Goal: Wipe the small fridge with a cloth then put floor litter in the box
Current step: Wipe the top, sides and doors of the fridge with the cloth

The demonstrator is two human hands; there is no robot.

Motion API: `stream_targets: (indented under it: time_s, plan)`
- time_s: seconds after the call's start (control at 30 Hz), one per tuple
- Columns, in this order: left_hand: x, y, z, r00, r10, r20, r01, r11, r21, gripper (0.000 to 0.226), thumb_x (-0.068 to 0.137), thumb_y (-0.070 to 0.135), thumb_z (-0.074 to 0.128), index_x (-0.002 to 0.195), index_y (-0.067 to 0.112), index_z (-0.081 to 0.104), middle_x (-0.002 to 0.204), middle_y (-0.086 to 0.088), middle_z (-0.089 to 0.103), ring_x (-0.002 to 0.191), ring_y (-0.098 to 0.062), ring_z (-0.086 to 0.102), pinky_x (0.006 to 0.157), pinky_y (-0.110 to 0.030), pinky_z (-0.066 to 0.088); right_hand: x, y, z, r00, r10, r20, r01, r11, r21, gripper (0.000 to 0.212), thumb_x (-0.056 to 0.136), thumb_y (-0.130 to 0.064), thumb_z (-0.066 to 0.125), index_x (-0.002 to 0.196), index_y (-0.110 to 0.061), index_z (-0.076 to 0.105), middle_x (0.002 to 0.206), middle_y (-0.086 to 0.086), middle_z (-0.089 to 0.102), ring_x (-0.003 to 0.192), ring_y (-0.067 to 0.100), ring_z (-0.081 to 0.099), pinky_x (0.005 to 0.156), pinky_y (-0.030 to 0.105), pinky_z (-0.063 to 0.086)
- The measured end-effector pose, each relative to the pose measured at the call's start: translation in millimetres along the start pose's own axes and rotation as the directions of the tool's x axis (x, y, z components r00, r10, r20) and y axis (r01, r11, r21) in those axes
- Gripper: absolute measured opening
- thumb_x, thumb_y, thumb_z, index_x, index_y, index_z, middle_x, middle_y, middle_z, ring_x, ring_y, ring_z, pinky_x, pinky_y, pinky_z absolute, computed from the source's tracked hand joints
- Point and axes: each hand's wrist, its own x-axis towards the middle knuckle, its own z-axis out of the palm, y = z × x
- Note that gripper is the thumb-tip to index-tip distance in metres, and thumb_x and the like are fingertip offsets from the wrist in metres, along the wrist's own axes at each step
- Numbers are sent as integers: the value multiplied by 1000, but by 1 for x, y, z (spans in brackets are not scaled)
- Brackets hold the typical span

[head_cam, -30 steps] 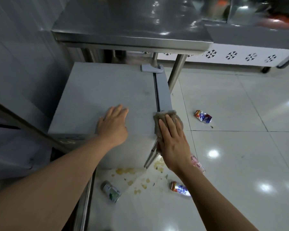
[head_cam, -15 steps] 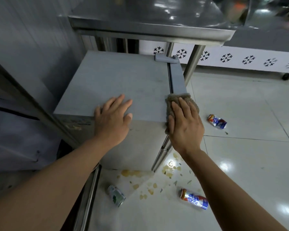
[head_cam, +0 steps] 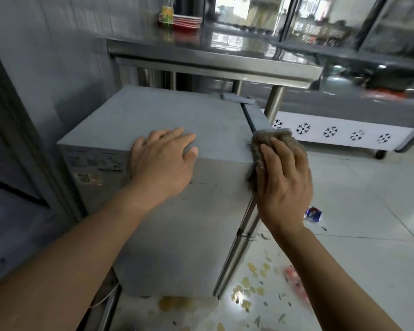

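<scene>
Fridge wiping is the step in hand: the small grey box-shaped fridge (head_cam: pixel 167 130) fills the middle of the frame, and both hands are on it. The left hand (head_cam: pixel 163 161) lies flat on the near edge of its top, fingers straight and slightly spread, holding nothing, seemingly to steady the cabinet. The right hand (head_cam: pixel 283 185), right of centre, presses a brown-grey fuzzy cloth (head_cam: pixel 270 142) against the upper corner of the door edge, its fingers laid straight over the cloth rather than curled round it.

Below the hands, at lower centre and lower right, the glossy white tiled floor (head_cam: pixel 368 235) carries the litter: pale yellow scraps (head_cam: pixel 246 287) beside the fridge's base, a blurred reddish wrapper (head_cam: pixel 294 280), and a crushed blue and red can (head_cam: pixel 313 214) farther right. No box is in view.

Behind the fridge, across the upper centre, stands a stainless steel table (head_cam: pixel 213 53) with a stack of red plates (head_cam: pixel 187 21) on it.

By my judgement the wipe is partway done. The next move calls for drawing the cloth along the door edge and front with even pressure, the left hand bracing, before any litter is gathered.
</scene>
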Motion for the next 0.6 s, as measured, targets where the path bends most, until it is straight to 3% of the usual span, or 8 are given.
stream_targets:
  time_s: [0.13,0.23,0.37,0.47,0.6]
  plan:
    - [0,1,4,994,33,-103,-31,999,14,42,95,42,31,131,33,50,143,9,46,131,-19,38,105,-41,24,-11,2,12,994,-46,-104,41,998,-52,37,92,-19,51,126,-3,58,130,18,54,115,43,46,96,46,39]
    - [-3,0,8,976,71,-206,-67,997,24,37,95,39,32,114,28,63,127,6,60,119,-24,48,94,-39,30,-24,7,20,985,-114,-128,105,991,-78,46,92,-17,49,135,0,47,138,24,45,125,46,40,109,51,29]
    - [-4,-3,12,946,118,-303,-113,993,32,35,95,37,35,101,28,68,110,1,68,103,-27,55,78,-35,26,-37,18,29,966,-231,-120,212,966,-148,53,91,-14,49,140,1,37,146,27,32,133,50,30,111,58,22]
    - [-6,-15,8,936,168,-310,-168,985,25,35,97,36,33,100,29,67,107,3,69,100,-26,57,88,-37,29,-30,16,33,955,-225,-194,194,967,-168,52,94,-18,45,143,-5,37,147,21,35,134,47,29,113,54,21]
    - [-23,-59,0,896,166,-411,-153,986,64,32,97,34,34,105,31,64,109,4,68,108,-23,55,101,-44,25,-34,-9,45,944,-60,-325,41,997,-64,51,92,-11,39,143,-7,36,151,14,31,140,41,19,117,46,13]
